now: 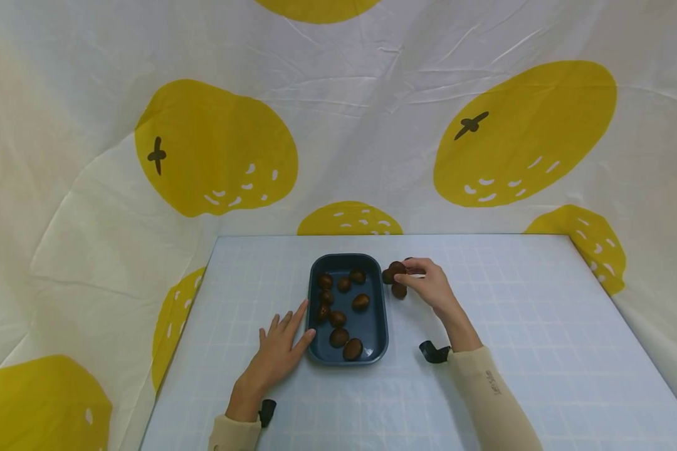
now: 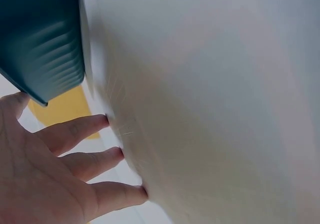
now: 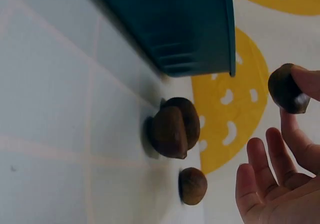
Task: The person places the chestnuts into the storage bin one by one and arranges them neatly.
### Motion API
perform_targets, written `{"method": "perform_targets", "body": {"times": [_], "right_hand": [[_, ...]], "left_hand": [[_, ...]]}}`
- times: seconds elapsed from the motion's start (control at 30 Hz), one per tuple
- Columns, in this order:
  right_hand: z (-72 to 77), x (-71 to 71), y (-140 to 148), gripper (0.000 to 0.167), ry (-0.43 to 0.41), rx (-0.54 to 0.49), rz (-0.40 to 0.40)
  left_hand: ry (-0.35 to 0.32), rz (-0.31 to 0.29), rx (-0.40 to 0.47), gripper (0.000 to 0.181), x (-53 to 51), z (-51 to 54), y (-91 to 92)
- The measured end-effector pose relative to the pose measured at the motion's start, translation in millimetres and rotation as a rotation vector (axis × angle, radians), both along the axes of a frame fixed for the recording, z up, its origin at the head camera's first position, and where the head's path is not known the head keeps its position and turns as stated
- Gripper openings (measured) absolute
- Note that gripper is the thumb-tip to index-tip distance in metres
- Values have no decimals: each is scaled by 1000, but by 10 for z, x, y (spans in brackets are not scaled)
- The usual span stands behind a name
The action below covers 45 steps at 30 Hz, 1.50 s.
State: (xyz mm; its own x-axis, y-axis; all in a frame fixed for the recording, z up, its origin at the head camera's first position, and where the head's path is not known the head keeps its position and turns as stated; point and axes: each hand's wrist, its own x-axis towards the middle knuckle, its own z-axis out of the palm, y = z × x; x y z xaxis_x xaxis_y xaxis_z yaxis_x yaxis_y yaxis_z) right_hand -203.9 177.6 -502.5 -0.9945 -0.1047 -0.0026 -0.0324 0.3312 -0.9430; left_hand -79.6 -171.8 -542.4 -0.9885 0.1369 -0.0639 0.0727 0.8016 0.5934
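A dark blue rectangular tray (image 1: 375, 329) holds several brown chestnuts (image 1: 361, 302). My right hand (image 1: 430, 287) pinches one chestnut (image 3: 288, 88) between thumb and forefinger, raised beside the tray's right wall; its other fingers are loosely bent. Below it, in the right wrist view, two chestnuts (image 3: 170, 131) lie touching or overlapping on the table and a third chestnut (image 3: 193, 186) lies apart. My left hand (image 1: 279, 347) is spread at the tray's left side, its thumb and forefinger touching the rim. The other left fingertips rest on the table in the left wrist view.
The table (image 1: 541, 300) has a pale cloth with a faint grid. Behind it hangs a white curtain (image 1: 367, 138) printed with yellow fruit. A black wrist-camera mount (image 1: 434, 352) juts from the right wrist, another black mount (image 1: 267, 412) from the left.
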Motion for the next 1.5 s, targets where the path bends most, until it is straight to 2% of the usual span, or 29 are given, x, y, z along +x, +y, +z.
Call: {"method": "perform_targets", "body": {"times": [0.23,0.6,0.63,0.8,0.87,1.23,1.5], "right_hand": [[142,-9,-205,41,22,-30,31],[262,-29,-528,39,75,-72,92],[319,-7,-562,39,73,-78,101],[368,4,-692,42,55,-127,142],[329,-16,-733,42,45,-136,147],[342,-17,-911,40,65,-95,144],[316,-9,-973,40,27,-91,168]], "left_hand": [[-4,4,-2,68,-9,8,-6],[-35,9,5,69,0,26,-17],[-36,8,7,69,0,23,-18],[-33,5,10,70,2,-3,-21],[-30,5,11,69,1,-11,-19],[-37,12,2,70,1,5,-8],[-18,12,12,66,-7,12,4]]}}
